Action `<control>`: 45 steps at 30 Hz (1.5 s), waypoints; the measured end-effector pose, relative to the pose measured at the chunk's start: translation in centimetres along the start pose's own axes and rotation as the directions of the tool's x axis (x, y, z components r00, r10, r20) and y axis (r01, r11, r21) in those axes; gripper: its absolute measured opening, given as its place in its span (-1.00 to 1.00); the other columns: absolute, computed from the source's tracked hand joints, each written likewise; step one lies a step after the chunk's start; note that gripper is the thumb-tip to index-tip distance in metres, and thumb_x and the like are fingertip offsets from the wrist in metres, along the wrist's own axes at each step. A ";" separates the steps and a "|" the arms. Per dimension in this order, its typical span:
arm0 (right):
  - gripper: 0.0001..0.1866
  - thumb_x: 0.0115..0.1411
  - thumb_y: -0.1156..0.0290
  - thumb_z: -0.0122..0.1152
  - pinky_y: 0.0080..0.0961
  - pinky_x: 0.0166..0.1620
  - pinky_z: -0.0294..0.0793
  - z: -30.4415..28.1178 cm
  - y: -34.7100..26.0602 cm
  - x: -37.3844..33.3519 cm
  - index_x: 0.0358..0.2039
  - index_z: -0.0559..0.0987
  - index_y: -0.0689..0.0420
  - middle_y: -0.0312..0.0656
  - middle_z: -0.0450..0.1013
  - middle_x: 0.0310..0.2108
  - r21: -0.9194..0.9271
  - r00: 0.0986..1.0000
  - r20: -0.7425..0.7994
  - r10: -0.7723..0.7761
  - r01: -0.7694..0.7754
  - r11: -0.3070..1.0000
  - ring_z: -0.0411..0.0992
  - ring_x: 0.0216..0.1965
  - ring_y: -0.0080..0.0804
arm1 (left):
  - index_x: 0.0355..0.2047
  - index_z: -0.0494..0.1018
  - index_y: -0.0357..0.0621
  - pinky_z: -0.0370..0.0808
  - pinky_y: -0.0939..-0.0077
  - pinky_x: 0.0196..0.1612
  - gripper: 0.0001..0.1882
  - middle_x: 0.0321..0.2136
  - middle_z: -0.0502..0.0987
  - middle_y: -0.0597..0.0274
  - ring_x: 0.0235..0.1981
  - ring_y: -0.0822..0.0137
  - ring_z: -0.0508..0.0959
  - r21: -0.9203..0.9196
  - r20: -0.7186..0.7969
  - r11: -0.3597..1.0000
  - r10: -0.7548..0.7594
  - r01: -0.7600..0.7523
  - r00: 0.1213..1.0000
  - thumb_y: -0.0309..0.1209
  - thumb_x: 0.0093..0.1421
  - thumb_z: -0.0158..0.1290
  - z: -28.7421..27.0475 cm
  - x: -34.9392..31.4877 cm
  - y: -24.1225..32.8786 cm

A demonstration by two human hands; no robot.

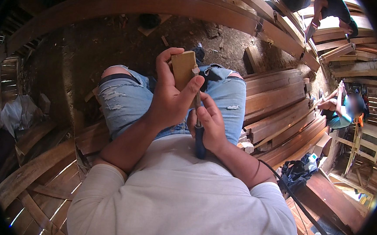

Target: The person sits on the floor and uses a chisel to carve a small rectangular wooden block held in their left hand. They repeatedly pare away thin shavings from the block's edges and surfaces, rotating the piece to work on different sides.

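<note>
My left hand [171, 88] is wrapped round a small flat wooden block [183, 69], holding it upright above my knees. The thumb presses on the block's right side, close to the tool's tip. In my right hand [210, 123] is a chisel [200, 145] with a blue handle. Its metal shank runs up along the block's right edge, and the flat tip seems to touch the wood near the top corner. Part of the handle and shank is hidden by my fingers.
Long wooden beams [282, 95] lie stacked to my right, and a curved beam [152, 3] crosses ahead. A black bag [298, 173] and a black cable [292, 194] are at lower right. Plastic bags [18, 112] lie left. One person [342, 113] sits far right; another [333, 14] is beyond.
</note>
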State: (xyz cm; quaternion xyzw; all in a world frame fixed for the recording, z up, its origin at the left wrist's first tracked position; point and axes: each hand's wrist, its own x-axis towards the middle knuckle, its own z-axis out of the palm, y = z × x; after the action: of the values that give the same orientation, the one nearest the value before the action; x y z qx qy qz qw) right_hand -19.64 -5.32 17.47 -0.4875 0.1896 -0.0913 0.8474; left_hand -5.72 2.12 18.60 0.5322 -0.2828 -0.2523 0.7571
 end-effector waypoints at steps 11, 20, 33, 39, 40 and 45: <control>-0.40 0.45 -0.02 0.13 -0.62 -0.49 0.35 -0.8 0.8 -0.3 0.20 0.29 0.23 -0.31 0.39 -0.58 0.073 0.997 0.062 0.041 -0.045 0.996 0.36 -0.61 -0.56 | 0.24 0.13 -0.09 0.47 0.48 -0.02 -0.43 -0.02 0.36 0.15 -0.09 0.42 0.47 0.159 0.022 0.987 0.031 -0.034 0.999 -0.37 0.38 0.20 -0.5 -0.4 -0.3; -0.41 0.44 -0.09 0.13 -0.62 -0.52 0.36 -0.4 0.9 -1.0 0.12 0.30 0.20 -0.30 0.38 -0.60 0.061 0.998 0.036 0.046 -0.048 0.997 0.37 -0.63 -0.53 | 0.25 0.09 -0.07 0.51 0.52 -0.10 -0.45 -0.10 0.42 0.18 -0.17 0.45 0.52 0.157 0.075 0.987 0.026 -0.038 0.997 -0.40 0.41 0.15 -0.4 -1.1 0.0; -0.37 0.37 -0.18 0.21 -0.67 -0.46 0.42 -0.2 0.7 -1.4 0.06 0.32 0.13 -0.33 0.45 -0.40 0.071 0.998 -0.042 0.047 -0.044 0.997 0.41 -0.51 -0.64 | 0.28 0.05 -0.01 0.57 0.56 -0.14 -0.46 -0.14 0.47 0.14 -0.23 0.45 0.57 0.247 0.123 0.967 0.034 -0.063 0.992 -0.34 0.46 0.08 -0.1 -2.4 -0.4; -0.38 0.38 -0.15 0.21 -0.65 -0.46 0.39 -0.9 0.5 -0.8 0.08 0.32 0.15 -0.33 0.44 -0.45 0.055 0.999 0.039 0.036 -0.038 0.998 0.41 -0.49 -0.63 | 0.29 0.07 -0.04 0.51 0.51 -0.04 -0.42 -0.04 0.38 0.14 -0.12 0.43 0.50 0.056 0.067 0.998 -0.008 0.004 0.998 -0.42 0.40 0.13 -0.1 -1.2 -0.1; -0.38 0.39 -0.14 0.21 -0.65 -0.47 0.38 -1.0 0.5 -0.8 0.09 0.32 0.15 -0.33 0.43 -0.46 0.050 0.998 0.057 0.037 -0.040 0.998 0.41 -0.49 -0.62 | 0.29 0.08 -0.07 0.48 0.49 0.01 -0.41 0.01 0.35 0.14 -0.06 0.43 0.46 0.033 0.058 0.999 -0.028 0.026 0.998 -0.45 0.38 0.14 -0.1 -1.0 0.2; -0.39 0.43 -0.09 0.16 -0.64 -0.46 0.37 -0.7 0.5 -0.7 0.14 0.30 0.18 -0.31 0.41 -0.53 0.025 0.999 0.037 0.040 -0.041 0.999 0.40 -0.52 -0.59 | 0.28 0.08 -0.08 0.48 0.49 0.01 -0.40 0.01 0.33 0.16 -0.07 0.43 0.46 0.048 0.029 0.998 -0.049 0.048 0.998 -0.50 0.34 0.13 -0.3 -0.8 0.0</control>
State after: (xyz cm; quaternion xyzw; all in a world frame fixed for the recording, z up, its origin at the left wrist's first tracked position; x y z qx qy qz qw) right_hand -20.56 -5.37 16.85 -0.4742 0.1827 -0.0677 0.8586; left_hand -6.06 2.81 18.38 0.5528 -0.2872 -0.2718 0.7335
